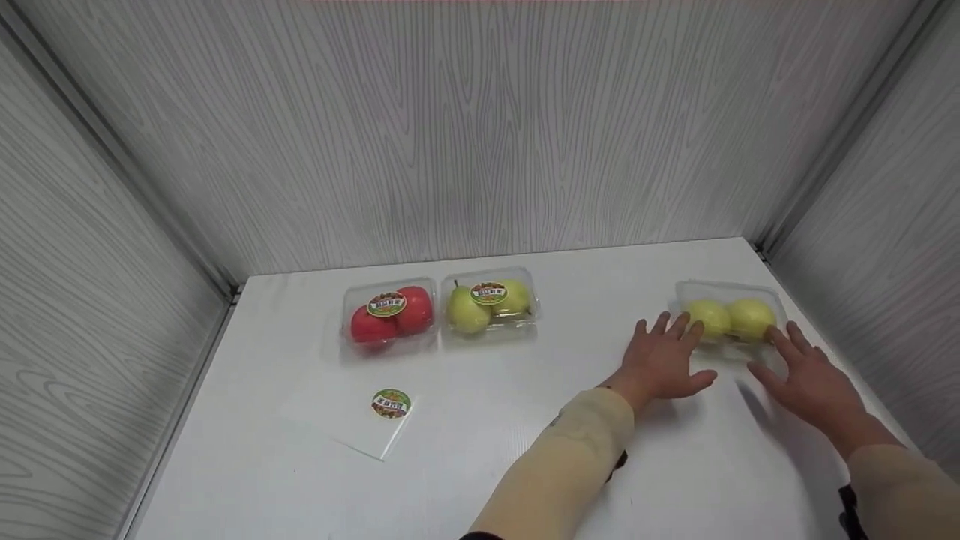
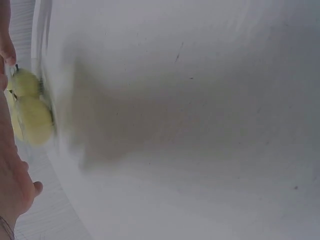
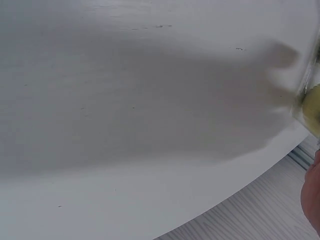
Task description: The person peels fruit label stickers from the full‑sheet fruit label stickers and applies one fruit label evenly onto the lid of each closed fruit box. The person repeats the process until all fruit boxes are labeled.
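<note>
At the right of the table a clear plastic box (image 1: 733,289) holds two yellow-green pears (image 1: 751,318); no sticker shows on its lid. My left hand (image 1: 664,364) is by the box's near left corner, fingers straight and spread, fingertips overlapping its edge in the head view. On the other side my right hand (image 1: 814,386) reaches toward the near right corner, also with fingers extended and thumb apart. The left wrist view catches the pears (image 2: 35,117) with dark stems beside the left hand (image 2: 15,175). Only a sliver of the right hand (image 3: 311,195) appears in the right wrist view, below a pear (image 3: 312,107).
Further left stand a clear box of red apples (image 1: 415,310) and a clear box of pears (image 1: 468,311), each with an oval fruit label on top. Nearer the front lies a clear sheet (image 1: 379,442) bearing one oval sticker (image 1: 391,403). Grey wood-grain walls (image 1: 480,135) enclose the white table (image 1: 480,480).
</note>
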The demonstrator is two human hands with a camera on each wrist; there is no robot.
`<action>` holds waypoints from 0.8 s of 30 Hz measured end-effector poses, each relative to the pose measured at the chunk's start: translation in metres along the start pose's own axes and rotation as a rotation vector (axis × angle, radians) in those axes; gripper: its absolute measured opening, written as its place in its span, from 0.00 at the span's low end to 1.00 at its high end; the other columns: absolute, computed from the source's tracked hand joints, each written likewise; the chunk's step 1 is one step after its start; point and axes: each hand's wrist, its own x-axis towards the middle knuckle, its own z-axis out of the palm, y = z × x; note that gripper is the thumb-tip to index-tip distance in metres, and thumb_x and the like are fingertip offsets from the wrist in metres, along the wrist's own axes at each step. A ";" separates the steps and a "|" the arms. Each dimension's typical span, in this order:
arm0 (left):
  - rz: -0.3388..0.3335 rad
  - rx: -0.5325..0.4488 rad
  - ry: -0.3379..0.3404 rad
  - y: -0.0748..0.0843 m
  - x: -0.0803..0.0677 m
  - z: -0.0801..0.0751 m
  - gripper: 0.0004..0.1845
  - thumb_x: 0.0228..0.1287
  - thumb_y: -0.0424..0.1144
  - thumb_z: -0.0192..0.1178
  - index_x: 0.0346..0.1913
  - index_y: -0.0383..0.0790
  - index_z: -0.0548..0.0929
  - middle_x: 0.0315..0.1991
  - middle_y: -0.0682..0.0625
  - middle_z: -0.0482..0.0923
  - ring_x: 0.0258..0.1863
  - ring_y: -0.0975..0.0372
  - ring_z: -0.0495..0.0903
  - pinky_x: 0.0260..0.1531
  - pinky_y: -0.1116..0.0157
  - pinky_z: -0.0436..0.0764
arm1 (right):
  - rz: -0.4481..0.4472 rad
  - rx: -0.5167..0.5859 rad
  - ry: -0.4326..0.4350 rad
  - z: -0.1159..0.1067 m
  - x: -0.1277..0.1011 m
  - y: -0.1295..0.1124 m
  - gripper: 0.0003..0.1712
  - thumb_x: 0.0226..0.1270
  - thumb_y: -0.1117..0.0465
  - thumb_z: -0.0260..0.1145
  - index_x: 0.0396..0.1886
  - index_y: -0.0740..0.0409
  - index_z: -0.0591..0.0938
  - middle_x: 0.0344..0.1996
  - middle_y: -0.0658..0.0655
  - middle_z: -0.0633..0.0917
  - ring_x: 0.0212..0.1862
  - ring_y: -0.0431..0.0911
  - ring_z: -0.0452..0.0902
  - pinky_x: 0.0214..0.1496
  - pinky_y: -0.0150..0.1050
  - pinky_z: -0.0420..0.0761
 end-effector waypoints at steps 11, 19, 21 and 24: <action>-0.015 -0.002 -0.023 -0.005 -0.001 0.001 0.44 0.75 0.76 0.39 0.86 0.63 0.51 0.86 0.63 0.46 0.84 0.60 0.48 0.78 0.51 0.59 | -0.003 -0.024 -0.001 0.004 0.002 -0.013 0.52 0.82 0.31 0.49 0.85 0.66 0.51 0.82 0.78 0.46 0.71 0.89 0.48 0.65 0.82 0.59; -0.039 0.017 -0.042 -0.007 -0.006 -0.005 0.44 0.74 0.76 0.39 0.86 0.62 0.54 0.85 0.63 0.48 0.84 0.61 0.48 0.78 0.51 0.58 | -0.008 -0.014 -0.005 0.009 0.002 -0.020 0.52 0.82 0.30 0.48 0.85 0.65 0.51 0.82 0.76 0.45 0.71 0.89 0.48 0.64 0.83 0.60; -0.040 0.017 -0.036 -0.009 -0.009 -0.005 0.44 0.74 0.76 0.40 0.86 0.62 0.55 0.85 0.63 0.49 0.84 0.60 0.49 0.78 0.51 0.58 | -0.012 -0.014 -0.003 0.010 0.002 -0.022 0.53 0.82 0.30 0.48 0.85 0.65 0.50 0.82 0.76 0.45 0.71 0.89 0.48 0.63 0.83 0.61; -0.042 0.018 -0.027 -0.013 -0.013 -0.004 0.43 0.74 0.76 0.40 0.86 0.61 0.55 0.85 0.63 0.50 0.84 0.60 0.49 0.78 0.51 0.58 | -0.018 -0.017 0.002 0.012 0.001 -0.028 0.52 0.82 0.30 0.49 0.85 0.64 0.51 0.82 0.76 0.45 0.71 0.89 0.48 0.63 0.83 0.61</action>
